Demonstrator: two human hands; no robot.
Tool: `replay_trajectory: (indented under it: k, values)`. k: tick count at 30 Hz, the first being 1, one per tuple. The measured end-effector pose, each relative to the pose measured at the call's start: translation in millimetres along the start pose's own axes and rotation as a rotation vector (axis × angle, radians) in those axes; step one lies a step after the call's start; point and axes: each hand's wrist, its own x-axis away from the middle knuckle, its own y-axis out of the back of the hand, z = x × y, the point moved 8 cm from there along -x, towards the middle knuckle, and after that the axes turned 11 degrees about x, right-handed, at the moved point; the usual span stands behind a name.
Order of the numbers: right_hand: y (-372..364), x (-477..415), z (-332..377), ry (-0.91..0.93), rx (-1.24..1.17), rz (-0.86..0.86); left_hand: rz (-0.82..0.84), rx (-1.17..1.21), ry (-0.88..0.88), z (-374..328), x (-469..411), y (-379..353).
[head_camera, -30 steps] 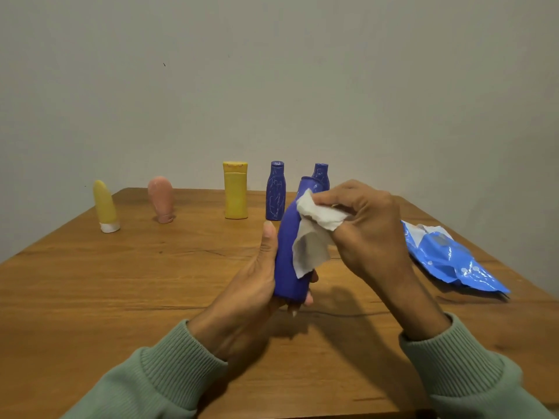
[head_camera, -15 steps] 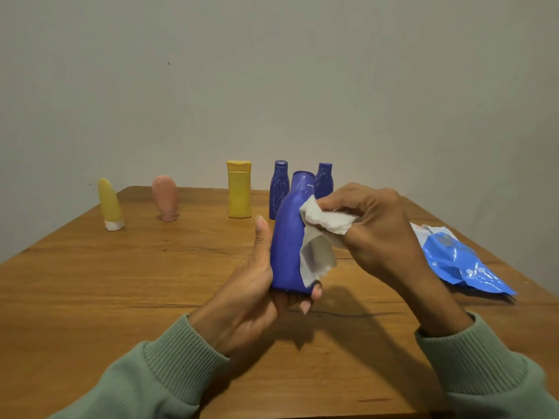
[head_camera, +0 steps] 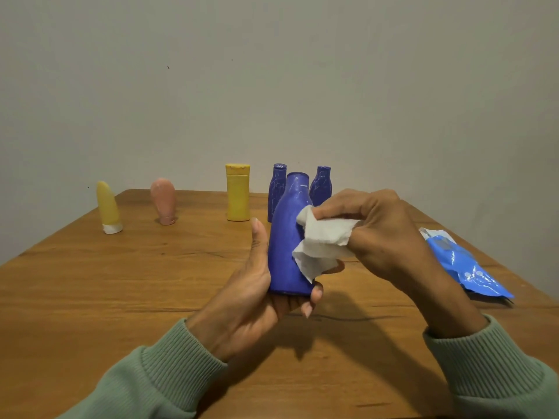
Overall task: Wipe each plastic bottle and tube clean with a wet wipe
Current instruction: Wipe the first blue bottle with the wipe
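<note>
My left hand (head_camera: 251,300) grips a large blue plastic bottle (head_camera: 286,246) by its lower part and holds it upright above the wooden table (head_camera: 121,297). My right hand (head_camera: 381,234) pinches a crumpled white wet wipe (head_camera: 323,240) and presses it against the bottle's right side. Along the table's far edge stand a yellow tube (head_camera: 108,207), a pink tube (head_camera: 164,201), a yellow bottle (head_camera: 238,192) and two small blue bottles (head_camera: 276,189) (head_camera: 321,184), partly hidden behind the held bottle.
A blue wet-wipe pack (head_camera: 465,264) lies on the table at the right, near the edge. A plain wall rises behind the table.
The bottle has gone from leaning to upright in my left hand. My right hand with the wipe has slid from the neck down the bottle's right side.
</note>
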Motion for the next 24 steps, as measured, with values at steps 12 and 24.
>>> replay_trajectory:
  k: [12,24]
  values:
    - [16,1,0,0.068,0.075,-0.254,-0.021,-0.282,0.065,8,1,9]
    - [11,2,13,0.103,0.353,-0.162,-0.1,-0.667,-0.014,-1,-1,11]
